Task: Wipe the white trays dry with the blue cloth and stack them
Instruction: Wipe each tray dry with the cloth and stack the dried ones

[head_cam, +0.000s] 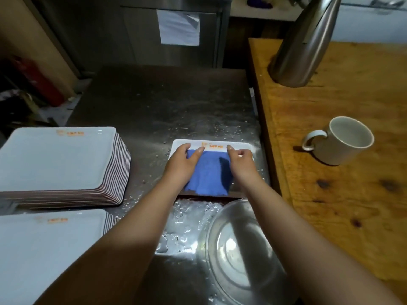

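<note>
One white tray [217,143] with an orange logo lies on the wet steel counter, mostly covered by the blue cloth [209,172]. My left hand [182,161] rests on the cloth's far left corner with its fingers stretched out over the tray. My right hand [241,159] has curled fingers and pinches the cloth's far right corner. Two stacks of white trays stand to the left: a tall stack [59,159] farther back and a nearer stack [44,245] by my left forearm.
A clear bowl [240,249] sits on the wet counter [154,102] under my right forearm. On the wooden table [343,194] to the right stand a white mug [343,140] and a steel pitcher [306,45]. A steel cabinet is behind.
</note>
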